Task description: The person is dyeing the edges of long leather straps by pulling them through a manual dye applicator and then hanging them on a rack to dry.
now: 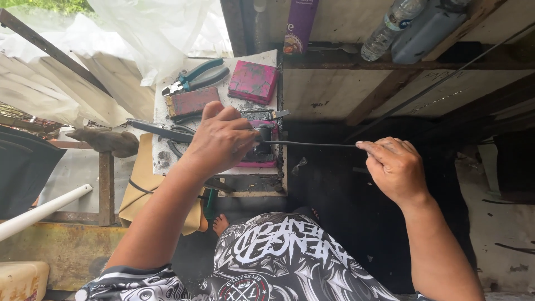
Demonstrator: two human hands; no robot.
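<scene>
Thin black rod held between both your hands, off the bench's right edge.
Your left hand (pixel 223 139) has fingers closed over the rod (pixel 312 144) at a dark block on the bench (pixel 161 111); your right hand (pixel 395 164) pinches its free end. Pliers (pixel 195 77) and a pink block (pixel 253 81) lie at the far edge.

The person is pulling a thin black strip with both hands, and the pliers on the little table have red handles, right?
Not quite. In the head view the pliers have green-blue handles, not red. The red-pink things beside them are flat blocks. The rest holds: the left hand and right hand hold a thin black strip stretched between them, and the pliers lie on the little table.
</scene>
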